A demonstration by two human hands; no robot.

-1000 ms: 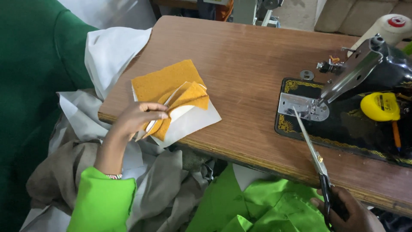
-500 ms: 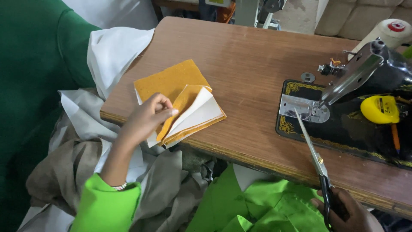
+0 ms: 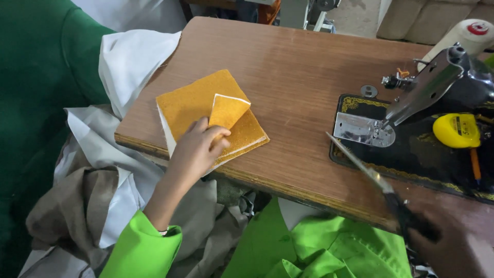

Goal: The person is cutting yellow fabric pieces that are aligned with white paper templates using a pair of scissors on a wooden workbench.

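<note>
Head view: the left hand (image 3: 198, 146) pinches a folded-up corner of the stacked mustard-yellow fabric squares (image 3: 206, 110) at the wooden table's (image 3: 298, 67) near-left edge. Near right, the right hand (image 3: 453, 242) grips long metal scissors (image 3: 370, 175), blades parted.

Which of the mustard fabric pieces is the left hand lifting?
The small top piece, its corner raised beside the left hand. The larger squares beneath it lie flat on the table.
</note>
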